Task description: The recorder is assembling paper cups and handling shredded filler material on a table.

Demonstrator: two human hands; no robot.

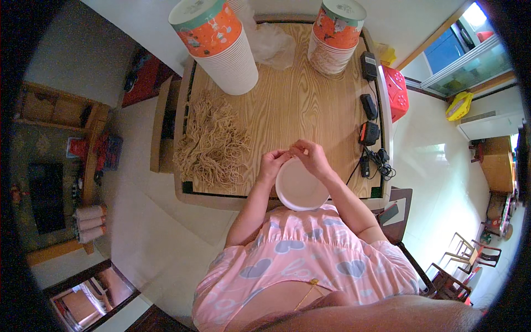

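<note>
Your left hand (pixel 272 164) curls its fingers over the far left rim of a white paper bowl (pixel 301 185), thumb and fingers pinching the edge. Your right hand (pixel 311 155) meets it at the top of the rim, fingertips pressed together on the same edge; something thin and tan may be caught between them, but it is too small to tell. The bowl sits tilted toward you, its open mouth up, at the near edge of the wooden table (pixel 310 105), just above your pink heart-patterned top (pixel 310 260).

To the left of your hands, a loose heap of tan string lengths (pixel 213 145) lies on the tabletop, well apart from the bowl. At the far left corner stands a tall stack of white paper bowls (pixel 229 58) capped by an orange and teal printed wrapper (pixel 207 25). A second, shorter stack (pixel 331 55) with the same orange wrapper stands at the far right. Between them lies a crumpled clear plastic bag (pixel 271 44). Along the right edge sit black chargers and cables (pixel 369 133), with a red plastic stool (pixel 395 91) just beyond.
</note>
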